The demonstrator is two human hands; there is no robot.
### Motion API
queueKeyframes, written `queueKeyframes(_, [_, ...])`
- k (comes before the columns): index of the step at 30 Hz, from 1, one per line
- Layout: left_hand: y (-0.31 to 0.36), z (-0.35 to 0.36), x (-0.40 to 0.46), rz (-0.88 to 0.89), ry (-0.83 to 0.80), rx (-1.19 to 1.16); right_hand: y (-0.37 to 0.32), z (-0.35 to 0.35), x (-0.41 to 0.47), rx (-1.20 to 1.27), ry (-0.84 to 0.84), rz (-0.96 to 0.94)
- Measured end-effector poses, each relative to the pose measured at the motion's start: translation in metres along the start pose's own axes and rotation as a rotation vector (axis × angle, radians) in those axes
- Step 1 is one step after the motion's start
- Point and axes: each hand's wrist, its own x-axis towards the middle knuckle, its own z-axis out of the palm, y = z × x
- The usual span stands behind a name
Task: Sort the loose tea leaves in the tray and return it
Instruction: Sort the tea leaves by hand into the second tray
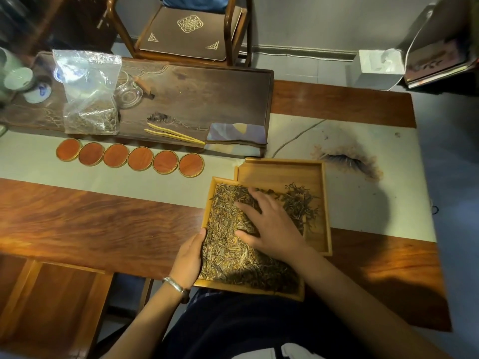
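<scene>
A light wooden tray (207,203) full of loose tea leaves (228,255) lies tilted at the table's near edge, its far end overlapping a second wooden tray (280,172). A smaller heap of darker tea leaves (303,203) lies in that second tray. My left hand (189,257) grips the left rim of the near tray, thumb over the edge. My right hand (269,224) lies flat on the leaves with spread, straight fingers, covering the middle of the tray.
Several round orange coasters (129,158) line the pale table runner. Behind them a dark tea board (207,99) carries bamboo tweezers (173,134), a folded cloth (237,137), a plastic bag of tea (89,99), a glass lid and cups. A chair (189,32) stands beyond.
</scene>
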Motion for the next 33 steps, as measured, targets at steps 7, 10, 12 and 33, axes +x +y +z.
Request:
queueKeyframes(7, [0.003, -0.001, 0.001, 0.012, 0.01, 0.004, 0.015, 0.001, -0.021, 0.004, 0.128, 0.036])
queueKeyframes(10, [0.001, -0.001, 0.0, 0.012, 0.004, 0.016, 0.022, -0.002, -0.022, 0.014, 0.15, 0.055])
queueKeyframes(12, [0.001, -0.001, 0.0, 0.013, 0.003, 0.026, 0.027, -0.003, -0.021, 0.013, 0.16, 0.059])
queueKeyframes(33, [-0.01, -0.011, 0.001, 0.016, -0.021, -0.008, 0.054, -0.012, -0.008, 0.045, 0.23, 0.194])
